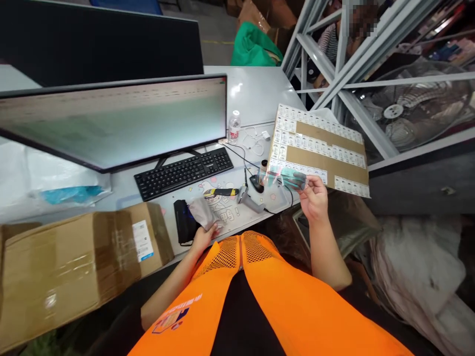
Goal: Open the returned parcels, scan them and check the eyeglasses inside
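Note:
My left hand [205, 237] is closed on a soft greyish packet [203, 211] near the desk's front edge; what is inside cannot be made out. To its left lies a black case-like object [183, 220]. My right hand [314, 199] pinches the end of a clear plastic sleeve [284, 177] with teal and dark parts, held up over the desk. Behind that sleeve stands a cardboard sheet [315, 131] covered with rows of small white labels. Between my hands are a grey handheld barcode scanner [249, 200] and a yellow-and-black utility knife [221, 192].
A keyboard [183, 173] sits below a lit monitor [122, 121]. A black mouse [257, 183], a bottle [234, 127] and a white cable [253, 141] are on the desk. A taped cardboard box [74, 262] flanks me on the left. Metal framing [334, 74] rises at right, with a person beyond.

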{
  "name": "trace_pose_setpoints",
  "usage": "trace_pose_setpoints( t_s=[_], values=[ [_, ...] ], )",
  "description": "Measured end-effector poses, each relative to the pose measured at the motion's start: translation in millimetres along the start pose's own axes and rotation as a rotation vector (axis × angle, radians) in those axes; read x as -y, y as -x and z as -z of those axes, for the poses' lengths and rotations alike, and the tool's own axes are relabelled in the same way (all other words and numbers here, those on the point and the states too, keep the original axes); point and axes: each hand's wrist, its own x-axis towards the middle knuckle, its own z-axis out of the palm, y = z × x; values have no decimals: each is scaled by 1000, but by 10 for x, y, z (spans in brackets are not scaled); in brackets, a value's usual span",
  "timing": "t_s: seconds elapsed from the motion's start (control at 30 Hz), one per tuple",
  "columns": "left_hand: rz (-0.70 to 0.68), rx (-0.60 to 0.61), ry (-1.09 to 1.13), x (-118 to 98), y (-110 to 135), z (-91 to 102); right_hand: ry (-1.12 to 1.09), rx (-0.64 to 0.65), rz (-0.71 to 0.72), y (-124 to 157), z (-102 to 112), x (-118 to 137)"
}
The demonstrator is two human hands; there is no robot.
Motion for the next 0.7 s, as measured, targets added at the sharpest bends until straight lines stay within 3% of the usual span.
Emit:
trace_pose_setpoints(
  t_s=[0.2,0.43,0.57,0.7],
  values=[
    [101,-150,-35,10,-167,-188,-2,-116,-77,-335,780,-178],
    [174,-374,-166,13,-241,-440,-20,-226,-107,-852,1772,-605],
    [216,-471,-188,-135,-194,-608,-92,-220,-140,-1176,2153,-859],
    [268,-497,-249,-187,-153,-696,-170,-215,-187,-1439,2366,-1060]
  ],
)
